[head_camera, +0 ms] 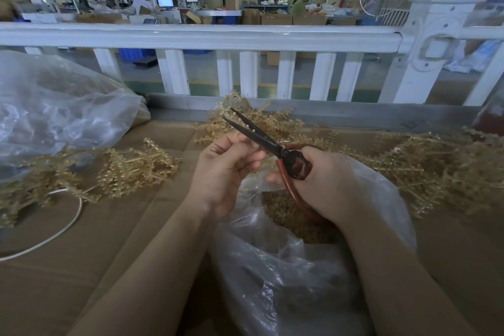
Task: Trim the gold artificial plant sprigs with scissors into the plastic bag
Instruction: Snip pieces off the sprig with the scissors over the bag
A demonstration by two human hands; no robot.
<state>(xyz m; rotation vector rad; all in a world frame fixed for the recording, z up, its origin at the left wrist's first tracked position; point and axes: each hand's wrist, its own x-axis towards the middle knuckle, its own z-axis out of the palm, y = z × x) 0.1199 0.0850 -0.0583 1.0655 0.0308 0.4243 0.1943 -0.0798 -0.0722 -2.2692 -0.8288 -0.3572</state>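
Observation:
My right hand (324, 180) grips scissors (261, 136) with dark blades and red-brown handles; the blades stand slightly apart and point up and to the left. My left hand (226, 169) is closed beside the blades, fingers pinching a thin gold sprig stem (246, 129) that lies along them. Both hands hover over a clear plastic bag (286, 267) whose open mouth shows a heap of gold trimmings (289, 215). Loose gold sprigs lie on the cardboard in a left pile (128, 169), a middle pile (261, 120) and a right pile (436, 169).
Brown cardboard (81, 267) covers the work surface. A large clear bag (54, 112) sits at the far left. A white cord (54, 234) curves over the cardboard at the left. A white railing (218, 35) runs behind the table, with a workshop and people beyond.

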